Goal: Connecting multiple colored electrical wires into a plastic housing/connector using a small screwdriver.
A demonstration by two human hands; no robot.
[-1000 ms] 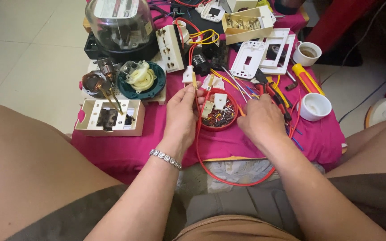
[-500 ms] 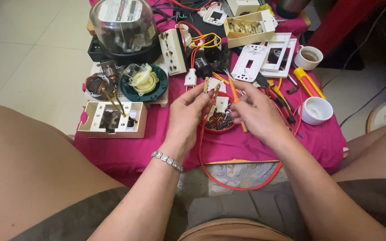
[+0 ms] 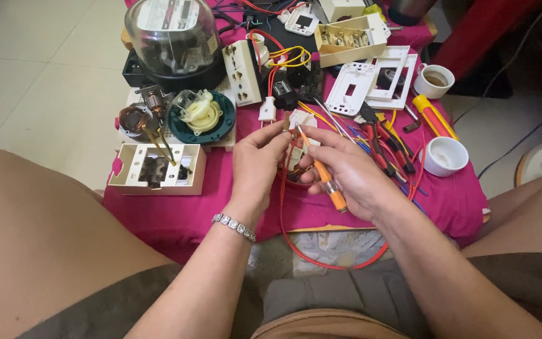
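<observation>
The right hand (image 3: 352, 179) has its fingers closed around a small orange-handled screwdriver (image 3: 322, 176), tip pointing toward a small white part (image 3: 299, 120) pinched in the left hand (image 3: 258, 160) fingertips. Both sit just in front of the white socket strip (image 3: 241, 72). The screwdriver looks light, stiff and thin, best gripped mid-handle; the part seems small and easy to drop.

A home turned into a makeshift electrical repair spot. A low table under a pink cloth (image 3: 446, 207) stands on a pale tiled floor (image 3: 45, 69), crowded with a glass-domed meter (image 3: 170, 31), socket strip (image 3: 241, 72), switch plates (image 3: 371, 81), loose wires (image 3: 283, 56), pliers (image 3: 377, 132), a screwdriver (image 3: 434, 116) and two small cups (image 3: 443, 156). The person sits right against it, bare knees beside the table.
</observation>
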